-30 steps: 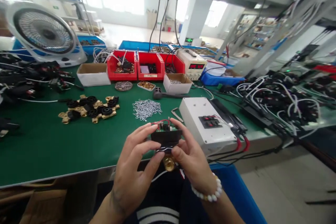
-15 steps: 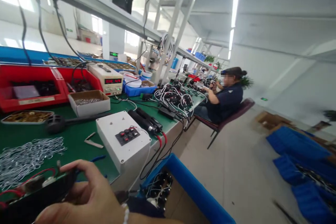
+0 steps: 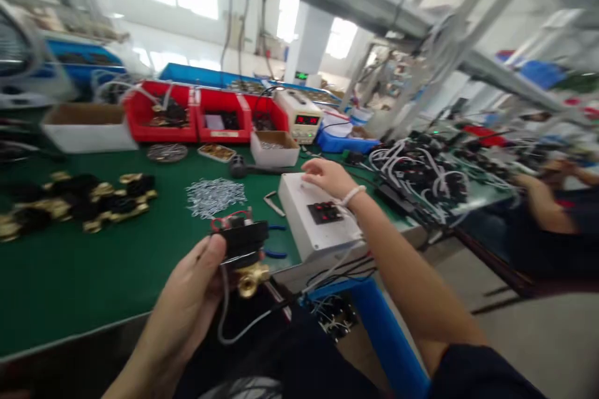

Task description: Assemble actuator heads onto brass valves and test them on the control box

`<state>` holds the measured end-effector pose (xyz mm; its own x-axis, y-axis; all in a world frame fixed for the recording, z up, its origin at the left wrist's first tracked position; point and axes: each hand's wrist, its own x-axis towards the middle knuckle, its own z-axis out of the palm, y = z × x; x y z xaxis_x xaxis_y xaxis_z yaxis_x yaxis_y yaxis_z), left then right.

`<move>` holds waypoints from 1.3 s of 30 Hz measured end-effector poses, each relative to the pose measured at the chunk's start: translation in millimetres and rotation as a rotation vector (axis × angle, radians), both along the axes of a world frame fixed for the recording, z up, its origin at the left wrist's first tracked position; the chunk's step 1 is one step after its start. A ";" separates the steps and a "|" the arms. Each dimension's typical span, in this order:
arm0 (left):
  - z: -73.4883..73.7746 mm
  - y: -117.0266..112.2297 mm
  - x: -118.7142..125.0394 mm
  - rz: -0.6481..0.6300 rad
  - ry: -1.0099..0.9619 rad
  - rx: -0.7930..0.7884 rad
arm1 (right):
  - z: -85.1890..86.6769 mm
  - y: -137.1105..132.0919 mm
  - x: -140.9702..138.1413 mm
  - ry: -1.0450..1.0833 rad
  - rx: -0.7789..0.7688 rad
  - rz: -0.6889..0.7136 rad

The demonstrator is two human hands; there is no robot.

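My left hand (image 3: 194, 283) is closed around a black-cased valve unit (image 3: 246, 243). Red wires and small parts show at its open top, a brass fitting (image 3: 250, 279) sticks out below, and a grey cable hangs from it. My right hand (image 3: 330, 177), with a white bracelet at the wrist, is over the far end of a white control box (image 3: 299, 215). Its fingers are bent but apart, with the tips at the box top near a small switch; contact is unclear. On the box sits a black terminal panel (image 3: 325, 212) with red parts.
Metal hooks (image 3: 215, 196) lie piled on the green table (image 3: 154, 274), with brass-and-black valves (image 3: 88, 199) at left. Red bins (image 3: 161, 124) and a power supply (image 3: 299, 115) stand behind. Blue-handled pliers (image 3: 276, 254) lie by the box. A co-worker's arm (image 3: 545, 206) shows at right.
My view has swung left and down. My right hand has let go of the valve unit and moved to the white box. The unit is now in my left hand.
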<state>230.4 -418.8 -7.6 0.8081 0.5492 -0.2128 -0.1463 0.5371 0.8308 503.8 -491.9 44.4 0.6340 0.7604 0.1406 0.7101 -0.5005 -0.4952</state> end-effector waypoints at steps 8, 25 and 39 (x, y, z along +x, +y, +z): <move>10.5 2.5 -7.5 0.025 -0.066 -0.067 | -31.2 7.5 29.2 0.146 0.057 0.021; 13.2 -0.9 -22.1 0.030 -0.125 -0.039 | -35.0 11.3 18.3 0.132 0.107 -0.075; 15.0 -5.4 -29.5 -0.081 -0.121 0.121 | -32.4 12.2 15.2 0.120 0.134 -0.063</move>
